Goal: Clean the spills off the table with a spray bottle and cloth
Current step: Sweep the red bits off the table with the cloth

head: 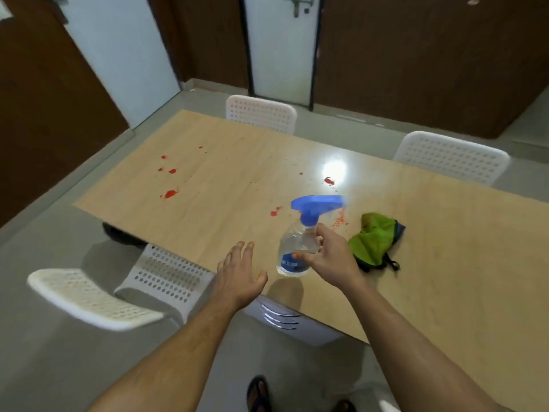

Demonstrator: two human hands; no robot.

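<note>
Gripping the spray bottle [298, 245] around its clear body, the right hand [328, 257] has the thumb on the near side and the fingers curled over the shoulder, just under the blue neck. This looks like a carrying grip and not a spraying grip, because no finger lies on the trigger; I judge the hand must slide higher before it can spray. The bottle leans a little, its blue head pointing to the right and toward the far side, above the bench [225, 185]. The picture is blurred there, so whether its base touches the bench I cannot tell.

Inside the bottle there is clear liquid. It seems to fill about the lower half, but the exact level is hard to read behind the blue label.

The left hand [239, 273] is spread flat with relaxed fingers and holds nothing. It hovers near the bench edge, just beside the bottle, perhaps ready to steady it or to reach for the cloth.

The green cloth [372, 242] lies crumpled on the bench, just right of the right hand. Red spills [170, 194] are scattered on the wood, some close behind the bottle and some well apart at the far left. None looks wiped yet.
</note>
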